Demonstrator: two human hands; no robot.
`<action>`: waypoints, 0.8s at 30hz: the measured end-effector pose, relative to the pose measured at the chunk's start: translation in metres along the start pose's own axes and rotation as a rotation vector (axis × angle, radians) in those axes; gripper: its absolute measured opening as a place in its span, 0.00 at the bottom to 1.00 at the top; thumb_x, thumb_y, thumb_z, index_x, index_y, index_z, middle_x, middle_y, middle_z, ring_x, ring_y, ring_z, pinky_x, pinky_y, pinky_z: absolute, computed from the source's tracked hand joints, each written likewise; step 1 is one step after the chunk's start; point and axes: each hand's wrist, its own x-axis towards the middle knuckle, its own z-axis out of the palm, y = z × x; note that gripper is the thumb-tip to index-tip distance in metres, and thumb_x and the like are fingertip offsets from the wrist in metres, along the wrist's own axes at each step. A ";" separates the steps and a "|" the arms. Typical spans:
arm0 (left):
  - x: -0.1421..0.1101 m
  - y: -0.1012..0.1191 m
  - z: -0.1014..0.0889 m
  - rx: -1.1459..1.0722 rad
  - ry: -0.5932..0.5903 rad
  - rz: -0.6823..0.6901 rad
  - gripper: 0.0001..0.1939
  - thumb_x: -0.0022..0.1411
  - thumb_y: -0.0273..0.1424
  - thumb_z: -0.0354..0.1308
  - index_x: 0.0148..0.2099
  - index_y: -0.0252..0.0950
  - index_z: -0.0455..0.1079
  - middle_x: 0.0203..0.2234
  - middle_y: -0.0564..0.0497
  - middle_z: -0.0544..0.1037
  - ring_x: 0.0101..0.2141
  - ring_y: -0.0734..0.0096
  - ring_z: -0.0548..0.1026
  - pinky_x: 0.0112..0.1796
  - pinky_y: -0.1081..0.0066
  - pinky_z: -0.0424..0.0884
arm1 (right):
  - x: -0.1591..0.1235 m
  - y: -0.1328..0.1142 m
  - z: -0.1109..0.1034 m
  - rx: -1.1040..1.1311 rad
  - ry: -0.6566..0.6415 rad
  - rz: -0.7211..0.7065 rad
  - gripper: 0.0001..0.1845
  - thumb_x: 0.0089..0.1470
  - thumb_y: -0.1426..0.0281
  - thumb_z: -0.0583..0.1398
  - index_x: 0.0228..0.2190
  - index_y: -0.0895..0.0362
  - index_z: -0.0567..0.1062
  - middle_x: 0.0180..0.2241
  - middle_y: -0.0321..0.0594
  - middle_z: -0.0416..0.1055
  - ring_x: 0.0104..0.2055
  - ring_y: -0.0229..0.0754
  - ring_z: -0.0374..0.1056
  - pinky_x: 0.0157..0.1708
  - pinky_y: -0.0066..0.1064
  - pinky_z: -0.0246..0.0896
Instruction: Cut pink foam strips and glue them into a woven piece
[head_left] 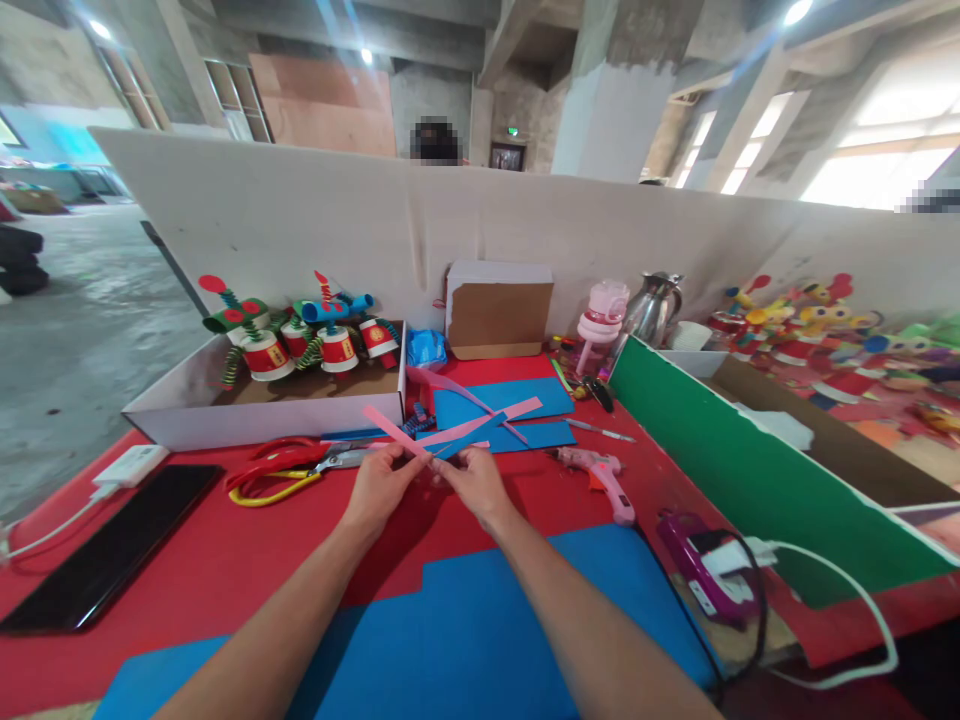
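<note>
My left hand [382, 488] and my right hand [474, 484] meet above the red table, fingertips pinched together. Between them the ends of a pink paper strip [390, 428] and a blue paper strip [472, 435] overlap at an angle. My left fingers press on the pink strip, my right fingers on the blue one. Another pink strip [523, 408] and a purplish strip [469, 395] lie just beyond. Blue sheets [510, 395] are behind the strips. Left of my left hand rest scissors [281, 470] with red and yellow handles. A pink glue gun [600, 475] lies to the right.
Paper-cup figures [268, 357] stand in a white box [262, 425]. A black phone [120, 545] lies at left. Blue sheet [450, 640] covers the near side. A green-sided box [750, 480], purple power strip [709, 570] and cables are at right. A white partition [300, 220] stands behind.
</note>
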 end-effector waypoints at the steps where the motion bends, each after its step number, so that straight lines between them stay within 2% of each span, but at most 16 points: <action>1: 0.000 0.001 0.001 -0.012 -0.004 -0.012 0.18 0.41 0.45 0.70 0.24 0.33 0.76 0.17 0.48 0.77 0.20 0.69 0.70 0.22 0.72 0.63 | 0.000 -0.001 -0.001 -0.020 -0.009 0.001 0.18 0.44 0.54 0.65 0.21 0.57 0.77 0.21 0.41 0.77 0.25 0.43 0.73 0.27 0.31 0.66; 6: 0.000 0.005 0.003 -0.066 0.004 -0.051 0.17 0.39 0.43 0.70 0.25 0.33 0.78 0.20 0.48 0.79 0.22 0.69 0.71 0.24 0.71 0.65 | 0.000 -0.004 -0.004 -0.027 -0.020 -0.006 0.21 0.42 0.51 0.67 0.25 0.57 0.78 0.24 0.42 0.78 0.27 0.45 0.75 0.28 0.32 0.68; 9: 0.001 0.005 0.002 -0.053 -0.001 -0.058 0.17 0.39 0.43 0.70 0.24 0.33 0.78 0.17 0.51 0.77 0.21 0.72 0.68 0.23 0.73 0.63 | 0.001 -0.005 -0.006 -0.050 -0.019 0.013 0.23 0.40 0.49 0.67 0.23 0.58 0.77 0.23 0.43 0.77 0.27 0.45 0.74 0.27 0.32 0.67; 12: 0.002 0.005 0.002 -0.072 -0.010 -0.063 0.17 0.39 0.44 0.70 0.23 0.34 0.77 0.16 0.52 0.75 0.20 0.73 0.67 0.22 0.74 0.64 | 0.001 -0.005 -0.007 -0.100 -0.020 0.013 0.23 0.42 0.49 0.65 0.20 0.58 0.75 0.22 0.44 0.77 0.26 0.46 0.74 0.26 0.32 0.66; 17: 0.000 0.003 0.004 -0.147 -0.052 -0.079 0.20 0.39 0.46 0.71 0.24 0.32 0.77 0.16 0.51 0.75 0.19 0.74 0.67 0.21 0.73 0.66 | 0.001 -0.006 -0.008 -0.169 -0.041 -0.027 0.22 0.46 0.51 0.64 0.22 0.58 0.77 0.24 0.45 0.78 0.28 0.46 0.75 0.27 0.31 0.67; 21: 0.002 0.003 0.003 -0.208 -0.070 -0.100 0.22 0.37 0.48 0.71 0.24 0.32 0.76 0.16 0.53 0.73 0.19 0.75 0.66 0.20 0.72 0.66 | 0.001 -0.009 -0.012 -0.212 -0.062 -0.018 0.21 0.46 0.52 0.64 0.21 0.58 0.78 0.21 0.43 0.77 0.24 0.43 0.73 0.23 0.29 0.65; 24: 0.005 0.005 -0.002 -0.225 -0.016 -0.079 0.22 0.38 0.48 0.71 0.22 0.33 0.73 0.14 0.56 0.68 0.18 0.78 0.62 0.20 0.75 0.62 | 0.000 -0.013 -0.015 -0.218 -0.083 0.011 0.19 0.45 0.55 0.66 0.17 0.58 0.76 0.17 0.40 0.75 0.20 0.41 0.70 0.22 0.29 0.64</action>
